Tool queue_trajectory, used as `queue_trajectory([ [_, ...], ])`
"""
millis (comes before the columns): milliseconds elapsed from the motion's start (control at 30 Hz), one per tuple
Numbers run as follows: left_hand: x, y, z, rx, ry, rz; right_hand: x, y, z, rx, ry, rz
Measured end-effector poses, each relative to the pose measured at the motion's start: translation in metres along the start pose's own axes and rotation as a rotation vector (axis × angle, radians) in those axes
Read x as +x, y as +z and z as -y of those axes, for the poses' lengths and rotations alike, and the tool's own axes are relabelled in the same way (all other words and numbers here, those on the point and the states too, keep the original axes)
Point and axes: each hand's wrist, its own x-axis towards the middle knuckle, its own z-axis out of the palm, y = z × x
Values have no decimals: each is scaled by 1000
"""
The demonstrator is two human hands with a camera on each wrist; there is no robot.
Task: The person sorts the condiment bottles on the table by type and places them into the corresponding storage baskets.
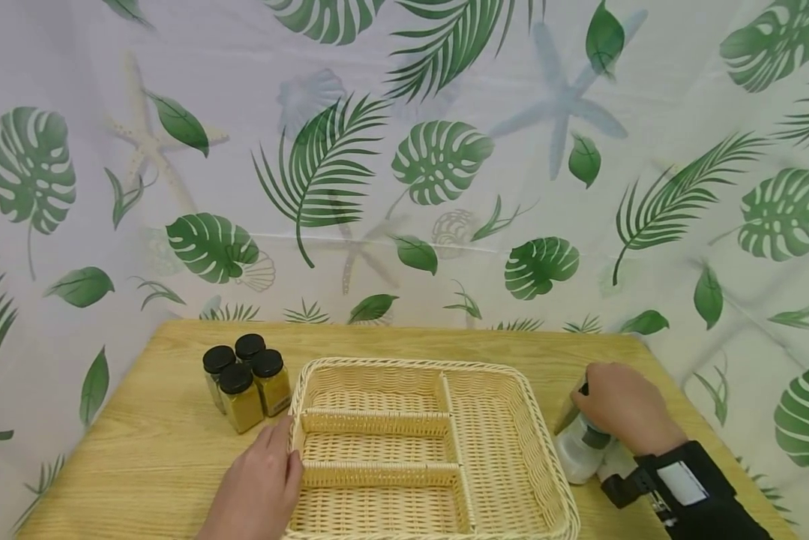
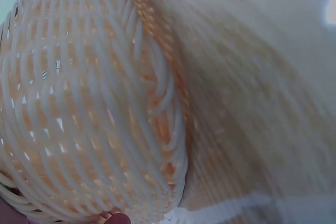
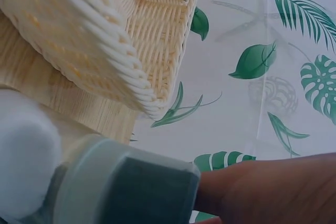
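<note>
My left hand (image 1: 259, 476) grips the left rim of a pale woven basket (image 1: 454, 450) with dividers, which lies on the wooden table. In the left wrist view the basket's wicker wall (image 2: 79, 87) fills much of the picture, and only a fingertip (image 2: 118, 219) shows at the bottom. At the basket's right side, my right hand (image 1: 623, 405) holds a clear jar (image 1: 579, 454) with white contents from above. The right wrist view shows that jar close up, with a dark grey-green part (image 3: 149, 190) near the hand; its lid is largely hidden by my fingers.
Several square jars (image 1: 242, 397) with black lids and yellowish contents stand together left of the basket. Another whitish container (image 1: 616, 461) is partly hidden under my right wrist. The wooden table (image 1: 141, 450) ends at a leaf-printed cloth (image 1: 377, 300) behind it.
</note>
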Motion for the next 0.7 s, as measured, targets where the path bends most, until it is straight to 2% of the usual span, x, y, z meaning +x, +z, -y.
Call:
queue_trajectory([
  [200, -1, -1, -2, -4, -22, 29, 1, 3, 1, 8, -2, -9],
  [433, -1, -1, -2, -20, -7, 17, 5, 3, 2, 22, 9, -7],
  [700, -2, 0, -1, -26, -21, 34, 4, 3, 1, 38, -14, -68],
])
